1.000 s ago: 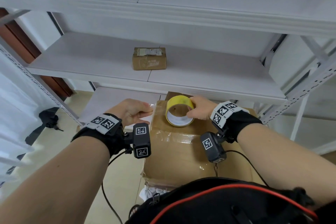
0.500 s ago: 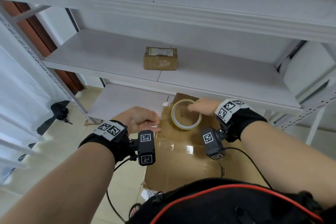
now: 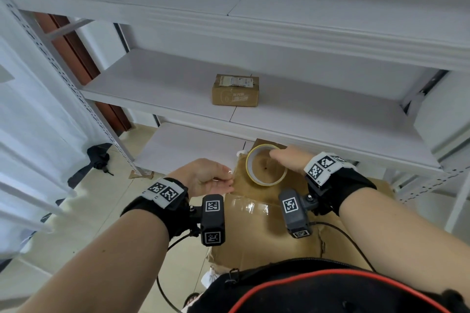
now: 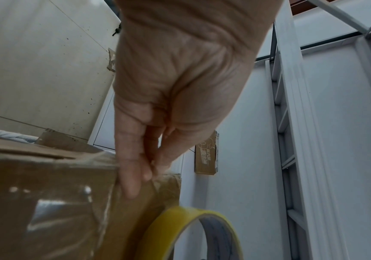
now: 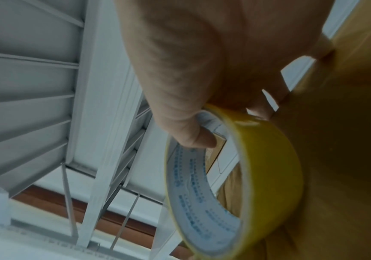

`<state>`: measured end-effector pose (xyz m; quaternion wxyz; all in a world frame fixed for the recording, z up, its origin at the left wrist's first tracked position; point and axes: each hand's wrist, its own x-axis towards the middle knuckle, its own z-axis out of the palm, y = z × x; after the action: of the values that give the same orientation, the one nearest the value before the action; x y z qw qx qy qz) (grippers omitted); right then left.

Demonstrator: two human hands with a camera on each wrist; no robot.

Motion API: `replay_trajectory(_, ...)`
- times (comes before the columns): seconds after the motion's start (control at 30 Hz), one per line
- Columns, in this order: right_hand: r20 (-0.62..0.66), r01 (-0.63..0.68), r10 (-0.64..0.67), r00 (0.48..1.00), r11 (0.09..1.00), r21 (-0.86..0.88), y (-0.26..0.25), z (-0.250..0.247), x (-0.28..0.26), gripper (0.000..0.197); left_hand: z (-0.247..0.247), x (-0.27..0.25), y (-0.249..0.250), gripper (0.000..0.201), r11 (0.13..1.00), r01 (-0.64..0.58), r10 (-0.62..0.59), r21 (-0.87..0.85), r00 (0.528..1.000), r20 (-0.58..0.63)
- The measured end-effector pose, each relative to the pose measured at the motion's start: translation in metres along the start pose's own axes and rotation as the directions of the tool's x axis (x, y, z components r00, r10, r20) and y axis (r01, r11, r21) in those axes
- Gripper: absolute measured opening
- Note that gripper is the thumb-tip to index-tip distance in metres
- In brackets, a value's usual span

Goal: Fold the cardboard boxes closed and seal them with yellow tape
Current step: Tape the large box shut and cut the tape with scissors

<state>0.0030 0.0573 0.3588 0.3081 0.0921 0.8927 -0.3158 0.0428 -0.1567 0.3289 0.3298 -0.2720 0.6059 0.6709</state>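
Left wrist view: the fingers (image 4: 133,168) of the left hand (image 3: 206,177) are pinched together on the free end of clear yellowish tape, pressing it at the left top edge of the large cardboard box (image 3: 256,231). In the right wrist view, the right hand (image 3: 287,159) grips the yellow tape roll (image 5: 235,184), its thumb hooked inside the core and the other fingers curled over the outside.

Compared with a second ago, the roll has moved away from the body toward the far edge of the box and tipped flatter against its top, while the left hand has stayed at the near-left edge. That suggests a strip is being drawn out across the lid, so sealing of this box appears under way rather than finished. How much of the strip is already stuck down cannot be told.

The box top is closed and already carries glossy clear tape bands. It sits low in front of the person, partly under a white metal shelf unit (image 3: 318,119). The edge of the middle shelf hangs directly above the right hand and could hinder lifting the roll. A small sealed cardboard box (image 3: 235,90) with a label rests on that shelf, well apart from the hands. A dark object (image 3: 98,159) lies on the tiled floor to the left.
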Motion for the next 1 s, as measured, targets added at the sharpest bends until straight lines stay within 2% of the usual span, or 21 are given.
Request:
replay_trajectory(0.17, 0.006, 0.003, -0.003, 1.0, 0.999, -0.035, -0.003, -0.005, -0.001, 0.034, 0.004, -0.002, 0.007, 0.015, 0.997, -0.032, 0.037, 0.075, 0.998, -0.058)
replay_trajectory(0.33, 0.004, -0.024, 0.024, 1.0, 0.999, 0.03, -0.001, -0.011, -0.001, 0.031, 0.018, -0.006, 0.004, 0.015, 0.997, -0.012, 0.015, 0.073, 0.999, -0.035)
replay_trajectory(0.43, 0.009, -0.026, 0.026, 1.0, 0.999, 0.045, 0.002, -0.012, -0.001, 0.026, 0.022, -0.003, -0.002, 0.016, 0.999, -0.036, 0.037, 0.017, 0.998, -0.052)
replay_trajectory(0.67, 0.052, -0.064, 0.054, 0.997, 0.978, 0.2, 0.002, -0.005, -0.002, 0.037, 0.024, 0.0, -0.011, 0.017, 0.995, -0.069, 0.063, -0.074, 0.995, -0.082)
replay_trajectory(0.73, 0.065, -0.04, 0.028, 0.998, 0.98, 0.194, 0.005, -0.002, -0.002, 0.035, 0.022, 0.0, -0.012, 0.018, 0.993, -0.074, 0.066, -0.09, 0.994, -0.09)
replay_trajectory(0.87, 0.079, 0.062, -0.075, 0.994, 0.987, 0.147, 0.013, -0.001, -0.006, 0.017, 0.015, 0.002, -0.014, 0.019, 0.984, -0.1, 0.088, -0.144, 0.992, -0.092)
replay_trajectory(1.0, 0.12, 0.153, -0.152, 0.981, 0.988, 0.002, 0.016, -0.003, -0.013, 0.014, 0.012, 0.001, -0.019, 0.021, 0.983, -0.114, 0.101, -0.145, 0.99, -0.094)
